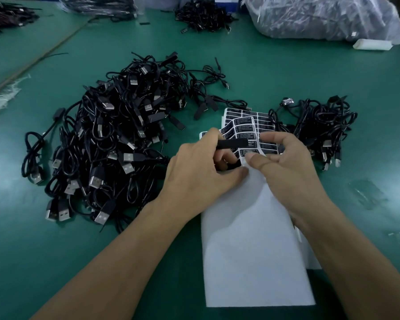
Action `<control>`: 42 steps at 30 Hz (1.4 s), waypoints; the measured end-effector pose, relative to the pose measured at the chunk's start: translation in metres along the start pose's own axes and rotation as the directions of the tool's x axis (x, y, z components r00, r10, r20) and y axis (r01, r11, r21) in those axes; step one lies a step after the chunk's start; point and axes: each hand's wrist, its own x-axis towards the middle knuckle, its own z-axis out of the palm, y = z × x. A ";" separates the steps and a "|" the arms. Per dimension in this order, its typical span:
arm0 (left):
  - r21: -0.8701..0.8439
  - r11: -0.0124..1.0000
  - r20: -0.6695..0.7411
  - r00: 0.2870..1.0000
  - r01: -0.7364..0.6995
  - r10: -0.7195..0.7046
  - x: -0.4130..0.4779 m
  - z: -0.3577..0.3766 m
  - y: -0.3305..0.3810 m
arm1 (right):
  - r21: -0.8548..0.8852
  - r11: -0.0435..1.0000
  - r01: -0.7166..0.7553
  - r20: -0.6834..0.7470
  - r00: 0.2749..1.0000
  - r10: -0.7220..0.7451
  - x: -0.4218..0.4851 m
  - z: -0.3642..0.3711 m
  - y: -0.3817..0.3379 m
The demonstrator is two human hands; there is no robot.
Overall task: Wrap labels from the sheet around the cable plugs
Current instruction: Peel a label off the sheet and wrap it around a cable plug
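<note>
A white label sheet (252, 227) lies in front of me on the green table; black labels (244, 125) remain on its far end. My left hand (199, 172) grips a long black cable plug (232, 143) above the sheet. My right hand (284, 162) is curled over the sheet's label rows, thumb and forefinger pinching at a black label (237, 163) by the plug. Which part of the label is stuck I cannot tell.
A big heap of black USB cables (116, 144) lies left of the sheet. A smaller cable pile (319, 125) sits to the right. Further piles (203, 16) and a clear plastic bag of cables (321, 17) line the back, with a white block (372, 44).
</note>
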 end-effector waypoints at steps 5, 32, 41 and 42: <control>-0.025 1.000 0.011 1.000 -0.003 0.003 -0.001 0.000 0.000 | 0.014 1.000 -0.016 0.028 0.999 0.016 -0.001 0.000 -0.001; -0.226 0.974 -0.308 0.947 0.022 -0.093 0.007 -0.001 -0.013 | -0.712 0.695 0.102 -0.054 0.979 -0.199 -0.010 -0.002 0.004; -0.240 0.971 -0.261 0.962 0.009 -0.074 0.006 0.002 -0.008 | -0.667 0.580 0.469 0.077 0.817 -0.572 -0.018 0.020 0.002; -0.246 0.969 -0.254 0.965 0.006 -0.070 0.006 0.002 -0.007 | -0.664 0.579 0.472 0.064 0.808 -0.586 -0.017 0.022 0.003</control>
